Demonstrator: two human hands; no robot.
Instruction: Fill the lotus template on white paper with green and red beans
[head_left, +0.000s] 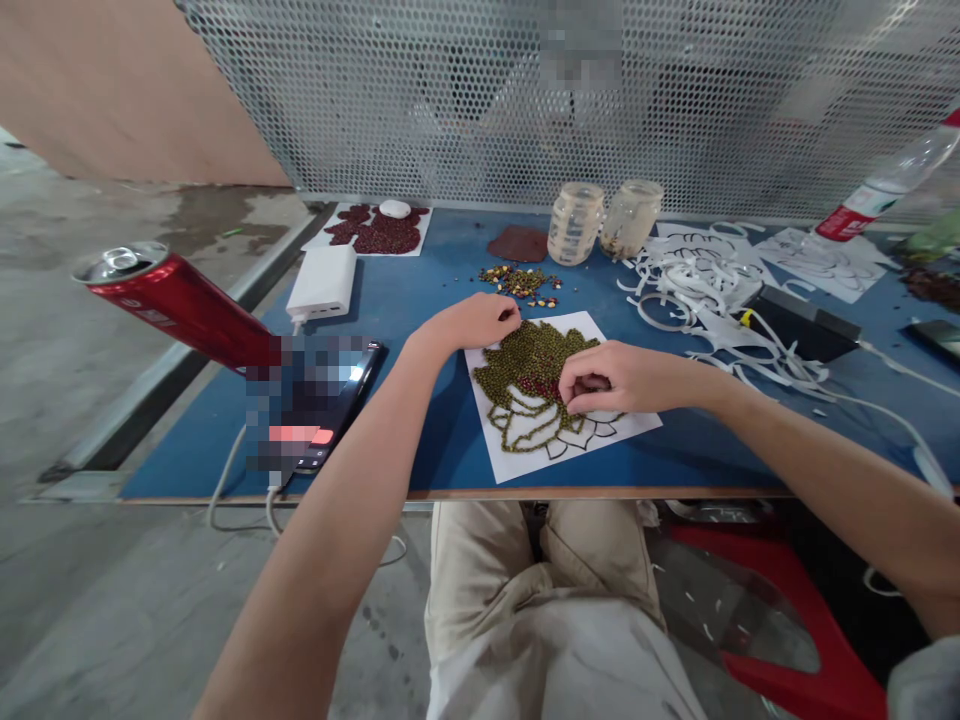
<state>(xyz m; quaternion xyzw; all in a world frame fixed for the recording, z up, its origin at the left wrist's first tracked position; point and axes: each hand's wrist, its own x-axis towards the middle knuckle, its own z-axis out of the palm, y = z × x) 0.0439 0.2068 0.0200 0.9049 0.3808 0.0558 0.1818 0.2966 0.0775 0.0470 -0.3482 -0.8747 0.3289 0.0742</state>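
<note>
A white paper sheet (525,465) with a black-outlined flower lies flat on the blue table (420,440), slightly askew. Green beans (525,360) fill its far half, with red beans (547,385) at the centre. The flower's top points away from the person; the sheet's long axis is unclear. The left hand (472,322) is curled at the far-left corner, its grip unclear. The right hand (611,378) is pinched closed over the red beans

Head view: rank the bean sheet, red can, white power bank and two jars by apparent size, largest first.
1. bean sheet
2. red can, unsure: its nearness to the camera inflates it
3. white power bank
4. left jar and right jar, which look alike
</note>
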